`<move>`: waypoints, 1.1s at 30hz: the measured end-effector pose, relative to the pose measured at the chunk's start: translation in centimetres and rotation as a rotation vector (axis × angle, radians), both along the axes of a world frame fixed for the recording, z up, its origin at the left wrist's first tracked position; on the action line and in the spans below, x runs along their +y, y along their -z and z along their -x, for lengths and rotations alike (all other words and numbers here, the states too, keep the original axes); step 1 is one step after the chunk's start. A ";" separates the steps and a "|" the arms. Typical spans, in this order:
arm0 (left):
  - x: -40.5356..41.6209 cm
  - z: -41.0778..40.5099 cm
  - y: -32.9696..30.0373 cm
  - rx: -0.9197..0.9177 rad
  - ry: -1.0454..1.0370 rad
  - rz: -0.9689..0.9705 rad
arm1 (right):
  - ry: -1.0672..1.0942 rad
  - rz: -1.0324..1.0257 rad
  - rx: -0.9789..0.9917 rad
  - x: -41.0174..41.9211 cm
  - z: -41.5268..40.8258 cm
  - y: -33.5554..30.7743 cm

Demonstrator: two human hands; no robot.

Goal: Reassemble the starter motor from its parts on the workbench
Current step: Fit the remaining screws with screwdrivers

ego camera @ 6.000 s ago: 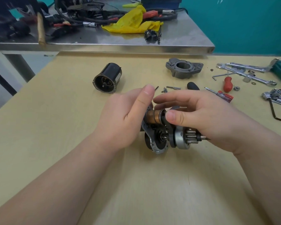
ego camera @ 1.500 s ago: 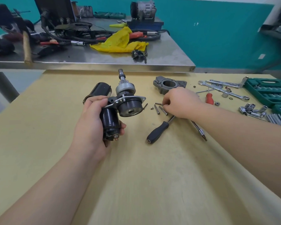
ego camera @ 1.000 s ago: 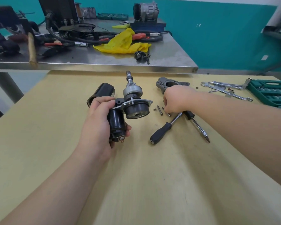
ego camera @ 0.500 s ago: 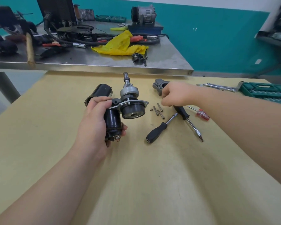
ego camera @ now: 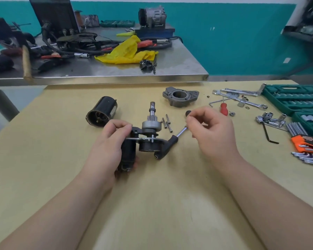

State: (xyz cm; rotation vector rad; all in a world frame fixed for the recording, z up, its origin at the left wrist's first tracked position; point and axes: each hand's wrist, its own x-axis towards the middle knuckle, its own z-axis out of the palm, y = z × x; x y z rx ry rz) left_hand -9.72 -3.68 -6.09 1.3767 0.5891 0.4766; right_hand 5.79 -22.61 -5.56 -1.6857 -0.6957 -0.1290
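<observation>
My left hand (ego camera: 108, 147) grips the black solenoid of the partly built starter assembly (ego camera: 149, 141) and holds it just above the workbench. Its pinion gear and shaft (ego camera: 151, 121) point away from me. My right hand (ego camera: 211, 130) hovers to the right of the assembly. Its thumb and forefinger are pinched on a small screw that the fingertips mostly hide. Three loose screws (ego camera: 167, 122) lie between the hands. The black motor housing (ego camera: 101, 111) lies on its side at the left. The grey nose housing (ego camera: 180, 96) sits farther back.
A black-handled screwdriver (ego camera: 165, 147) lies under the assembly's right side. A red screwdriver (ego camera: 223, 109), wrenches (ego camera: 242, 100), sockets (ego camera: 269, 119), hex keys (ego camera: 305, 147) and a green socket case (ego camera: 294, 100) fill the right. A cluttered steel table (ego camera: 179, 69) stands behind the bench.
My right hand has lifted from the loose screws and drawn back to the right with its fingertips pinched. My left hand has tilted the assembly lower and nearer to me.
</observation>
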 end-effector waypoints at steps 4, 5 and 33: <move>-0.9 0.0 -0.1 0.029 0.042 -0.009 | -0.074 0.020 -0.364 0.0 1.8 -0.3; -1.1 0.1 -0.1 0.035 0.051 -0.013 | -0.087 0.046 -0.441 0.2 2.0 -0.3; -3.8 0.1 -0.1 0.002 0.118 -0.175 | -0.296 0.430 -0.520 0.9 3.3 -2.2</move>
